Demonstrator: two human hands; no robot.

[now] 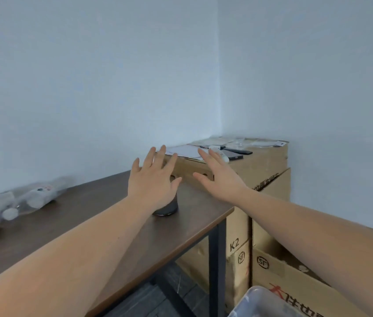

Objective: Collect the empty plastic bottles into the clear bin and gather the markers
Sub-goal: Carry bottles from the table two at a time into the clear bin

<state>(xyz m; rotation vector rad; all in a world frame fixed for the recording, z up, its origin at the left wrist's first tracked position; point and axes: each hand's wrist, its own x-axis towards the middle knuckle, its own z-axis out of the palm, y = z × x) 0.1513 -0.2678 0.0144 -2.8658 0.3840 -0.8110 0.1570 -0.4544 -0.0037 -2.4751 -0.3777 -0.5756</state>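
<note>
Both hands are hanging in the air, fingers spread wide, gripping nothing. Left hand is hovering over a dark cylinder standing upright on the wooden table. Right hand is beside it. Clear bin is sitting well below the fingers. Black markers are lying flat just past the fingertips on the cardboard box, long axes running roughly left-right.

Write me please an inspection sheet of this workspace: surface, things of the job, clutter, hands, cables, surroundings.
Surface: dark wooden table, mostly bare.
Job's things: blurred clear plastic bottles lying at the table's far left; clear bin on the floor, lower right; markers not identifiable.
Clutter: dark cylindrical object near the table corner; papers and small dark devices on top of the cardboard boxes.
Grippers: left hand and right hand both open, holding nothing.
Cables: nothing seen.
Surroundings: plain pale walls.
</note>
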